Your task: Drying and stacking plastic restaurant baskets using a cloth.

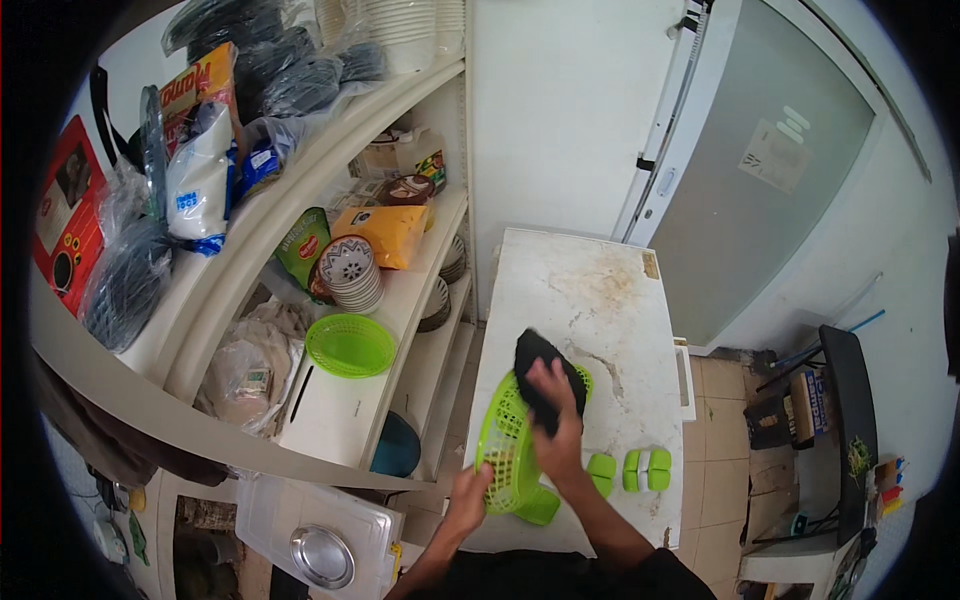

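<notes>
My left hand [472, 497] is closed on the rim of a lime-green plastic basket [502, 455] with a latticed wall, which is tilted above the white table [625, 385]. A black cloth [537, 365] is in my right hand [559, 408], pressed against the basket's far end; those fingers are a little blurred. On the table beside my right forearm lie small bright-green pieces [647, 470], one pair with a pale strip between them. A further green piece [540, 507] shows under the basket. I cannot make out what kind of pieces they are.
Shelves on the left hold another green basket [350, 347], a stack of patterned bowls [350, 272], food pouches [383, 233] and bagged goods. Below them, a round metal dish [322, 557] rests on a clear plastic box. A black folding table [848, 430] stands at the right, past the tiled floor.
</notes>
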`<action>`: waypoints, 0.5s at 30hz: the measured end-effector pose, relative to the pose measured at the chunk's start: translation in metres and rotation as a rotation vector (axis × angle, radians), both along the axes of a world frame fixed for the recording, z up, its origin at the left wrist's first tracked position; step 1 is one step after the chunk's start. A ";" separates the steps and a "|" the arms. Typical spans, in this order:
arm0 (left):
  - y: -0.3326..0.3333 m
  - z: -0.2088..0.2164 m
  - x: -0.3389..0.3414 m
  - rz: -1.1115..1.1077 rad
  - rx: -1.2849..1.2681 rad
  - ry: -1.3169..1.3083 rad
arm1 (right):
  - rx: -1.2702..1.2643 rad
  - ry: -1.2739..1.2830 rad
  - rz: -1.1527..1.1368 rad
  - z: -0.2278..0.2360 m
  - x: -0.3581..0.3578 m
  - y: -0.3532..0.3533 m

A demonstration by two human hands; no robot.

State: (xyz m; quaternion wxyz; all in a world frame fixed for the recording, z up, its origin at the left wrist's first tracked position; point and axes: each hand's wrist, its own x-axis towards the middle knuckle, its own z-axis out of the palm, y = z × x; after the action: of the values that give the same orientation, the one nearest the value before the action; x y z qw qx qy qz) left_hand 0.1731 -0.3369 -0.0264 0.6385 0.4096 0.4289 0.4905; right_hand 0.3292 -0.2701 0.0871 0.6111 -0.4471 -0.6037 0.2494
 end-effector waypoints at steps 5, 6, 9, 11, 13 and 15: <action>0.010 0.054 0.001 0.007 0.143 0.182 | 0.261 -0.617 0.325 -0.008 -0.010 -0.038; 0.012 0.058 -0.002 0.063 0.315 0.378 | 0.263 -0.619 0.318 -0.004 -0.006 -0.031; 0.004 0.047 -0.016 -0.170 0.222 0.235 | 0.075 -0.181 -0.035 0.003 0.011 0.010; -0.002 0.027 -0.021 -0.177 0.028 -0.094 | -0.277 0.202 0.027 -0.014 0.020 0.014; 0.013 0.050 0.007 0.048 -0.041 -0.416 | -0.669 0.537 0.052 -0.030 0.015 0.010; 0.034 0.071 0.023 0.300 -0.147 -0.849 | -0.661 0.483 0.000 -0.057 -0.016 -0.026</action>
State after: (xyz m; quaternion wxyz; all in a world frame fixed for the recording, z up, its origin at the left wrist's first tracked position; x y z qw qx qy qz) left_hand 0.1960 -0.3029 0.0450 0.7071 0.0594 0.2176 0.6702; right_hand 0.3135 -0.2962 0.0300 0.5586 -0.5479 -0.3304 0.5278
